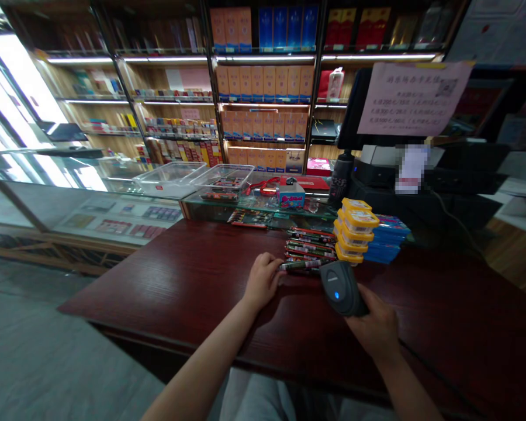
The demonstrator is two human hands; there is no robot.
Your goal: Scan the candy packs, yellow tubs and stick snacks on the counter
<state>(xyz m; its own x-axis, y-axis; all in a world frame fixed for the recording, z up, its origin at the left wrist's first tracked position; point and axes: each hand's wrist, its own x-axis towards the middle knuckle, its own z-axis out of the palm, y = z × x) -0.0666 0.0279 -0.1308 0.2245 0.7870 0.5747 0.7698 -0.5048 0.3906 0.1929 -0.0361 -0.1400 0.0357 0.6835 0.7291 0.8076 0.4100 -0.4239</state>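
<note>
My right hand [377, 324] is wrapped around a dark grey barcode scanner [344, 292] with a blue light on its top. At the near end of a pile, my left hand [262, 282] pinches the left tip of a slim wrapped snack stick [302, 265]. Its right end lies close to the scanner head. Behind it, several similar wrapped sticks [309, 242] are heaped on the dark red wooden desk [193, 292]. Just right of them stands a stack of yellow-lidded tubs [354, 231], and blue packs [386, 237] are piled behind those.
A glass counter [193, 206] borders the desk's far side, bearing clear plastic trays [170, 177] and a small colourful box [291, 194]. At right a monitor [353, 108] carries a pink paper notice [414, 96]. The scanner's cord [433, 371] trails across the desk.
</note>
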